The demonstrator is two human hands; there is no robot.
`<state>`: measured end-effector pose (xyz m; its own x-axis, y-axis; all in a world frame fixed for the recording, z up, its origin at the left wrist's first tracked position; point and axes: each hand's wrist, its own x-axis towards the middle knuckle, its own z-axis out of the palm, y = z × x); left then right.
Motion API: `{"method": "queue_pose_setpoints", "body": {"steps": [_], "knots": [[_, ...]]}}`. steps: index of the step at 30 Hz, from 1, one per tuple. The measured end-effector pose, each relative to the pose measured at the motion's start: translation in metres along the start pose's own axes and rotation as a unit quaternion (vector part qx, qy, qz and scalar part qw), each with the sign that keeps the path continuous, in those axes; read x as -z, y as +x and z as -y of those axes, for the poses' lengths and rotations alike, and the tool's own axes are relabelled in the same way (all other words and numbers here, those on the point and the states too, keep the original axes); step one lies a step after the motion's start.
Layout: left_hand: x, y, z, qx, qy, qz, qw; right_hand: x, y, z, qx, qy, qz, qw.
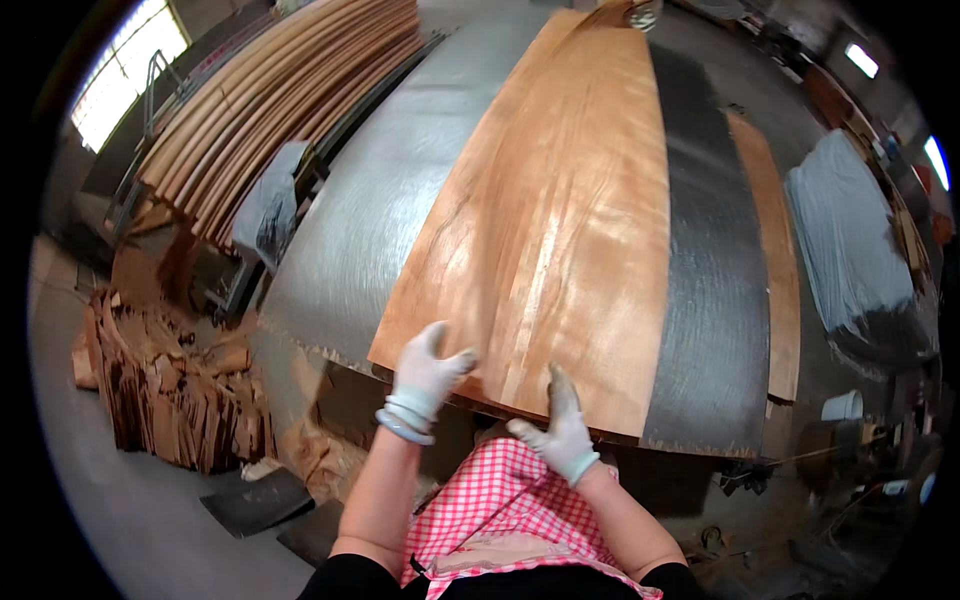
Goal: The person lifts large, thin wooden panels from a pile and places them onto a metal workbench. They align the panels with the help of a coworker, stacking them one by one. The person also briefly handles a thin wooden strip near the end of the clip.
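A long sheet of reddish-brown wood veneer (560,240) lies lengthwise in front of me, reaching from my waist to the far end of a dark, wide table (705,270). Near its left front corner rests my left hand (425,375), in a white glove, with thumb and fingers apart. My right hand (565,425), also gloved, touches the front edge further right, fingers stretched out and thumb spread to the left. Lengthwise, a seam or raised edge runs through the veneer between my hands, slightly blurred. Whether more sheets lie beneath it is hard to see.
Left of the table, long veneer sheets (290,90) are stacked on a rack. Bundled wood scraps (180,390) stand on the floor at lower left. A narrow wood strip (775,270) lies along the right side, near a plastic-covered pile (850,230) and a white bucket (842,406).
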<state>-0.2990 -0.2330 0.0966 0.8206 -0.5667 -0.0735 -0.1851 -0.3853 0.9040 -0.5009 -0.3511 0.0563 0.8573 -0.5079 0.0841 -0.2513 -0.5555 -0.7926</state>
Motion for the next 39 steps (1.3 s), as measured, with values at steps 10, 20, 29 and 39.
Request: {"method": "queue_pose_setpoints", "body": {"steps": [10, 20, 29, 39], "knots": [[-0.090, -0.028, -0.146, -0.090, -0.205, 0.166, 0.960, 0.022, 0.023, -0.021, -0.077, 0.101, -0.303, 0.944], [-0.007, 0.023, 0.015, -0.001, 0.400, 0.008, 0.917, 0.087, 0.003, 0.006, -0.180, 0.183, -0.336, 0.906], [-0.058, 0.010, 0.012, 0.042, 0.111, 0.079, 0.990, 0.095, -0.018, -0.019, -0.171, 0.198, -0.395, 0.881], [-0.147, -0.057, -0.174, -0.254, 0.001, 0.215, 0.943, 0.155, -0.082, -0.065, -0.125, 0.131, -0.520, 0.835]]}}
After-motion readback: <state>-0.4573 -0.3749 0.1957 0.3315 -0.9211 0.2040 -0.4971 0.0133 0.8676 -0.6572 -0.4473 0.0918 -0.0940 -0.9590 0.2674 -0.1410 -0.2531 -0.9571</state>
